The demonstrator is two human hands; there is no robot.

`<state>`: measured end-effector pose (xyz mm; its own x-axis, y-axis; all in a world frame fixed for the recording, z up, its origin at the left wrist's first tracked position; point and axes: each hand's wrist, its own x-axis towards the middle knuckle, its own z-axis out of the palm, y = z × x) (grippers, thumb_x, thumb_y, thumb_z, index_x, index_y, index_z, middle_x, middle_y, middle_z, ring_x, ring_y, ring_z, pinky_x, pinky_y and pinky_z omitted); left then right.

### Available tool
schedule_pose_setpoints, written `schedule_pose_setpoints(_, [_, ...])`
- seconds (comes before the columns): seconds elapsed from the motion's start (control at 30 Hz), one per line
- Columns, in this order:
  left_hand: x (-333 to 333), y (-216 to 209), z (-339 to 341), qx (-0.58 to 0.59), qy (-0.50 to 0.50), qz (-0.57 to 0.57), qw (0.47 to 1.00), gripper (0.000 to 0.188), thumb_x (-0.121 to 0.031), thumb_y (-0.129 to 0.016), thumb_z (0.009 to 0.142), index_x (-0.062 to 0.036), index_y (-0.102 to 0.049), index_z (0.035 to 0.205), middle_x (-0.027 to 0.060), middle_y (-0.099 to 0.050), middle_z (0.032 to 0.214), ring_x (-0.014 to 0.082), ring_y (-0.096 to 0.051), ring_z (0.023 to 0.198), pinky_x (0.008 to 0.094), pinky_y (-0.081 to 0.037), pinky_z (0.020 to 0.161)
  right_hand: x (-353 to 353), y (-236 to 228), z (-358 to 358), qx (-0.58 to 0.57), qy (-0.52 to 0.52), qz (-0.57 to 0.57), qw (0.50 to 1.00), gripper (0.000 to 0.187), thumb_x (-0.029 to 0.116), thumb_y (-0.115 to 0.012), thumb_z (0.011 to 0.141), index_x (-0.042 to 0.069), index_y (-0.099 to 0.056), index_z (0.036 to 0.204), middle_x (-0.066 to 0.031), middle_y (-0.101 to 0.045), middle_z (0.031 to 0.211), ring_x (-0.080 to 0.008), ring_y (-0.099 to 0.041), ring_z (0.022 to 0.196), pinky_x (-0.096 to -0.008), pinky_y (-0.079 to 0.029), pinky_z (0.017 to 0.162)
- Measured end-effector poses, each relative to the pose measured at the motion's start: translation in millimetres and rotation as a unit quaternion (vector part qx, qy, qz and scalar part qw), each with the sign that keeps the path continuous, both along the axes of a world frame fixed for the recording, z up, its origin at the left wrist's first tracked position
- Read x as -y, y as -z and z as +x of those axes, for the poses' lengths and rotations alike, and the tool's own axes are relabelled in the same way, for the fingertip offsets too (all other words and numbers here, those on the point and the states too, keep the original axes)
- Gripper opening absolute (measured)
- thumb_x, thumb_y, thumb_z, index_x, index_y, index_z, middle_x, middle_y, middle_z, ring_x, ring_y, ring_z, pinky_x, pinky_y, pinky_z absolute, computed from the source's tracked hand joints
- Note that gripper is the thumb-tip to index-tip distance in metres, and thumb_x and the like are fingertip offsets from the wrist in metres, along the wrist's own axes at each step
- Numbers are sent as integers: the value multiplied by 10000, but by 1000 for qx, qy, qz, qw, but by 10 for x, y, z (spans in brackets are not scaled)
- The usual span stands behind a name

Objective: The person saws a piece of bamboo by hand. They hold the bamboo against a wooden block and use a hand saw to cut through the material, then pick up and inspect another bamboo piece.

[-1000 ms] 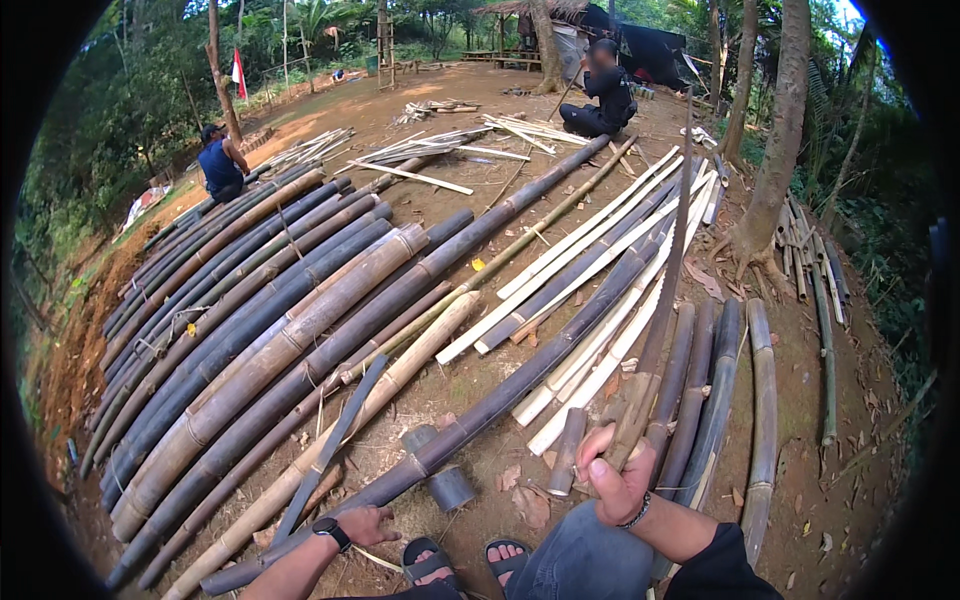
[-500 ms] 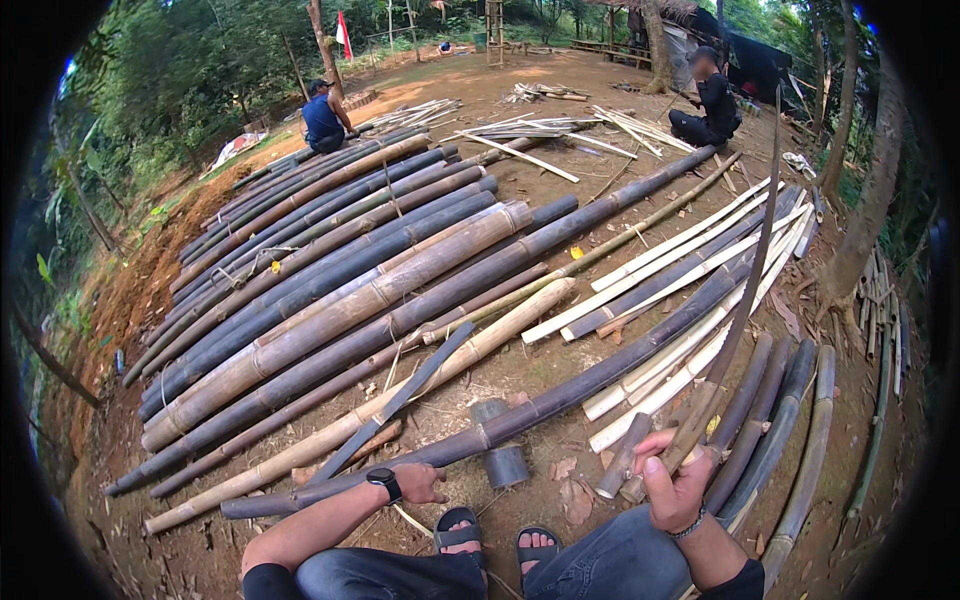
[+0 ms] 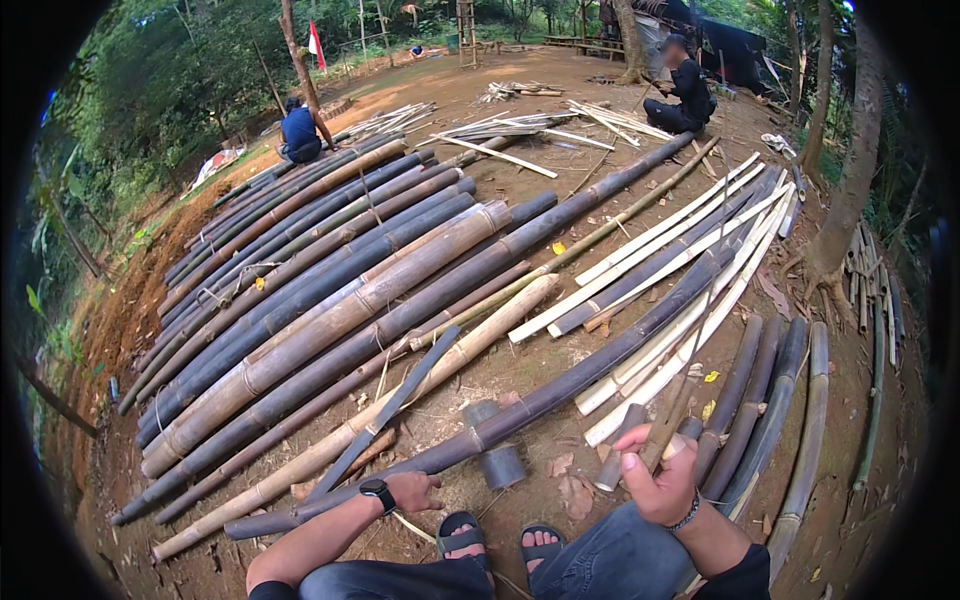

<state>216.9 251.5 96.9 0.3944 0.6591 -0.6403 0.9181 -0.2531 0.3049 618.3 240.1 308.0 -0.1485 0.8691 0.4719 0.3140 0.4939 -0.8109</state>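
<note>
My right hand (image 3: pixel 660 475), in front of my right knee, is closed around the handle of a long, narrow dark tool that looks like a machete (image 3: pixel 690 375). It points up and away, seen nearly edge-on. My left hand (image 3: pixel 412 491), wearing a watch, hovers beside a long dark bamboo pole (image 3: pixel 540 405). Its fingers are loosely curled, with the index finger partly out and nothing visible in them. That pole lies across a short bamboo block (image 3: pixel 502 466). Close to my right hand lies a short cut bamboo piece (image 3: pixel 618 452).
Rows of bamboo poles (image 3: pixel 345 300) fill the left. Pale split strips (image 3: pixel 640 262) lie ahead right, and dark bamboo lengths (image 3: pixel 775 420) lie by my right knee. Two people (image 3: pixel 299 130) (image 3: pixel 685 90) sit farther off. A tree trunk (image 3: pixel 850 170) stands at right.
The machete has turned from showing its broad side to nearly edge-on, and my right hand has shifted slightly left. The whole view has moved a little; my left hand stays by the pole.
</note>
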Motion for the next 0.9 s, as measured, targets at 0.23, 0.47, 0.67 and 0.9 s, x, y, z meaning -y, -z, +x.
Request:
schedule_pose_setpoints(0.23, [112,51,-206,24,-5,-22,999,667,-590,-582,857,-100,-591,1309,231,-647,1185,393,-606,1126,442,-478,979,-8,-37,14,23,-9,45,999,126,91,-635,831,11,-684,916,-54,-625,633,-189,-645,576,-304,-506,577])
schedule_pose_setpoints(0.47, [1680,996,308,94,118,292,944,474,-410,-654,837,-174,-632,1247,154,-586,1270,321,-578,1168,458,-491,951,20,-40,6,-45,21,-35,998,138,95,-616,857,1,-675,939,-49,-629,646,-131,-630,594,-278,-488,571])
schedule_pose_setpoints(0.67, [2084,1657,437,134,-123,368,912,352,-343,-672,780,-167,-674,1084,106,-622,1187,313,-612,1026,442,-501,835,24,55,41,-98,39,-41,994,140,82,-599,872,-17,-662,947,-39,-628,649,-95,-603,593,-248,-465,556])
schedule_pose_setpoints(0.9, [2186,2081,515,123,-176,435,874,113,-245,-675,710,-157,-663,780,13,-639,1003,290,-625,828,428,-479,657,-10,102,68,-97,24,-22,995,195,156,-553,935,-32,-603,947,-53,-580,675,-96,-558,586,-249,-449,545])
